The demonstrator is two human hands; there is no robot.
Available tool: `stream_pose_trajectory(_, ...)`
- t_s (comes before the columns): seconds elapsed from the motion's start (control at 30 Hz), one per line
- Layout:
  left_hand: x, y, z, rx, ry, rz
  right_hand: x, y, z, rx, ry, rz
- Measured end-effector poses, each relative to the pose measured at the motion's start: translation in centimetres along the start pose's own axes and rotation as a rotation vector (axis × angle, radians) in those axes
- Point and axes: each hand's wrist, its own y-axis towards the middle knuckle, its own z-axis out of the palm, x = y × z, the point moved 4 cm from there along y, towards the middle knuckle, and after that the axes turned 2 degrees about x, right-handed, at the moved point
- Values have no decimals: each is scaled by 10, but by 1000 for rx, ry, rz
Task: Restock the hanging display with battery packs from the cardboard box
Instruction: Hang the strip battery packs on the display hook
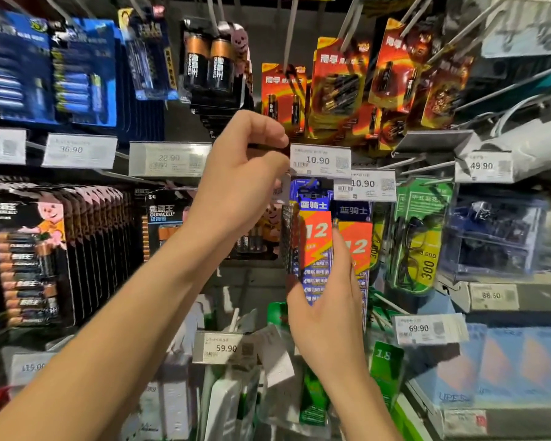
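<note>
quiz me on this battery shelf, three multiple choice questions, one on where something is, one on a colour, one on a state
1. Where is the blue battery pack that the right hand holds?
A) just below the upper 10.90 price tag
B) in the top-left corner
C) on the floor

2. What colour are the packs hanging above that tag?
A) green
B) red-orange
C) white

3. What is the left hand doing?
A) lying flat
B) hanging idle
C) pinching at the tag's left edge

Answers: 1 A, the pack sits under the tag; 2 B, their cards are red and orange; 3 C, its fingertips meet beside the tag.
</note>
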Motion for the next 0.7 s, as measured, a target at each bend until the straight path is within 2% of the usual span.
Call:
stream_pose_trajectory(0.13,11,-1,-3,45,151,-90,6,16,5,-29,-39,-55)
stream_pose_trajectory(0.27,18,-1,1,90,237,-158,9,26,6,23,-101,-11)
stream_pose_trajectory(0.47,14,3,9,161,62,-216,13,33,8,62,-208,5)
stream_pose_trajectory(0.63,15,-3,11,87,-34,-168,12,30,13,67,-277,4)
stream_pose_trajectory(0.7,16,-16,11,53,11,-101,7,23,14,68,-309,-12)
